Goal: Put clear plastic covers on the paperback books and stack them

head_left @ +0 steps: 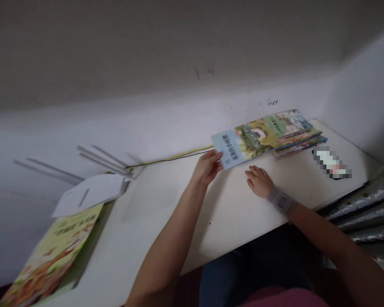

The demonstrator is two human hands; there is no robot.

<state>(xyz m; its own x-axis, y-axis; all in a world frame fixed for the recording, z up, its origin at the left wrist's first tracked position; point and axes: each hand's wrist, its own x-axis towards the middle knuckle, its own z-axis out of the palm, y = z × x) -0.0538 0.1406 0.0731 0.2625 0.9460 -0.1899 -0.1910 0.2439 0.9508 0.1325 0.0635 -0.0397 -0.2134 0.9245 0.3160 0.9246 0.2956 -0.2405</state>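
My left hand (208,165) pinches the near-left edge of a thin picture book (232,149) with a light blue cover and dark lettering. The book is raised off the table, and its far end reaches over a stack of books (299,143). A green picture book (284,123) lies on top of that stack; where the two covers meet is hard to make out. My right hand (259,181) rests on the white table (233,213) just in front of the held book, fingers stretched out and holding nothing. A grey band circles the right wrist.
On the left, a white router (91,194) with several antennas stands by the wall. Beside it lies a yellow-green picture book (57,251). A phone (331,164) with a blurred screen is right of the stack. Yellow and black cables (173,159) run along the wall.
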